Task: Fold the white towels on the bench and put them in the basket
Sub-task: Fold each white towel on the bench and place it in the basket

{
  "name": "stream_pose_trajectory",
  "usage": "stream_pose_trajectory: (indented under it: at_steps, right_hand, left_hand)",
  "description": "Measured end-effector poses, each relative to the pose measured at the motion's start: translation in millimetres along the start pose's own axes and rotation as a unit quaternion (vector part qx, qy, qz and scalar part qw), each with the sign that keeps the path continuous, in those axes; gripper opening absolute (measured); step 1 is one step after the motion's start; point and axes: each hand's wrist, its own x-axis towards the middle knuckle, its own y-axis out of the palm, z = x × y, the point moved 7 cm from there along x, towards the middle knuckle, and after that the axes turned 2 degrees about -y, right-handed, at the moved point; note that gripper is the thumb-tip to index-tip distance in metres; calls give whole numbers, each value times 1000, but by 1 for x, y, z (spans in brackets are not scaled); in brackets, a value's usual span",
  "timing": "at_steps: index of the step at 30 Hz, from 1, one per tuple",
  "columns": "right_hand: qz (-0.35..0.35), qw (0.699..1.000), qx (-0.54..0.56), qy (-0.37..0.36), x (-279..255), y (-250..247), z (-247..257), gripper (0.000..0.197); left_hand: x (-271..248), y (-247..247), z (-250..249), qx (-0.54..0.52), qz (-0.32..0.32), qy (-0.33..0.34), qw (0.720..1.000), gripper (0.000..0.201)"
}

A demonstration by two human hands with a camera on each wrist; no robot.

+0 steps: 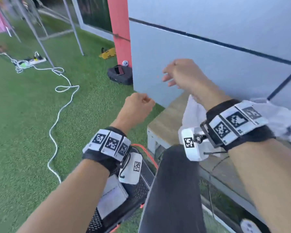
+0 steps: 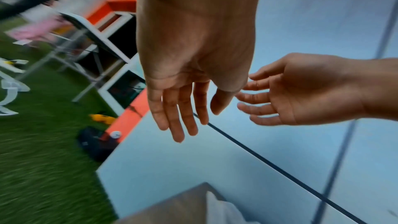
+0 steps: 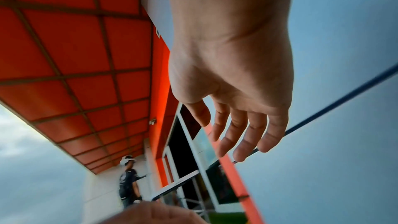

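Note:
Both my hands are raised in the air with nothing in them. My left hand (image 1: 139, 104) hangs over the grass by the bench end, and in the left wrist view my left hand (image 2: 183, 108) has straight fingers. My right hand (image 1: 176, 74) is higher, in front of the wall, fingers relaxed and spread (image 3: 239, 134). A crumpled white towel (image 1: 193, 113) lies on the wooden bench (image 1: 166, 121), and a second towel (image 1: 279, 120) lies further right, partly hidden by my right wrist. The black perforated basket (image 1: 142, 186) stands on the grass under my left wrist, with a folded white towel (image 1: 112, 194) inside.
A grey wall (image 1: 208, 47) rises right behind the bench. My dark-trousered leg (image 1: 175, 190) is between basket and bench. A white cable (image 1: 57, 115), a power strip (image 1: 32, 62) and a black bag (image 1: 120, 75) lie on the grass by a red pillar (image 1: 119, 31).

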Motion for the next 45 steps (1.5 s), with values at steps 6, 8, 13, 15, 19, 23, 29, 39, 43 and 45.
stream_pose_trajectory:
  at_steps: [6, 8, 13, 15, 19, 23, 29, 39, 43, 45]
  right_hand:
    - [-26, 994, -18, 107, -56, -97, -115, 16]
    - [-7, 989, -52, 137, -74, -104, -157, 16]
    - [71, 962, -178, 196, -107, -80, -253, 19]
    - [66, 952, -199, 224, -120, -67, -271, 23]
    - [5, 959, -158, 233, -128, -53, -283, 29]
    - [-3, 976, -20, 218, -128, -51, -268, 28]
    - [-86, 987, 99, 93, -122, -98, -223, 45]
    - [-201, 980, -7, 5, -147, -199, -203, 43]
    - [-234, 971, -46, 18, -161, -244, -205, 14]
    - [-263, 962, -76, 14, -167, -277, -200, 20]
  left_hand:
    - [8, 97, -88, 162, 150, 86, 972, 23]
    - [3, 133, -97, 237, 208, 96, 944, 27]
    - [-13, 203, -70, 366, 228, 79, 899, 62]
    - [-17, 225, -50, 357, 242, 43, 901, 80]
    - [-25, 244, -40, 391, 228, 43, 891, 91]
    - [-22, 244, -48, 371, 176, 80, 908, 44]
    - [-30, 224, -99, 246, 58, 188, 949, 10]
    - [-43, 218, -251, -31, 139, 289, 947, 17]
    - [-43, 220, -279, 72, 156, 360, 917, 28]
    - [-31, 216, -278, 106, 142, 376, 910, 22]
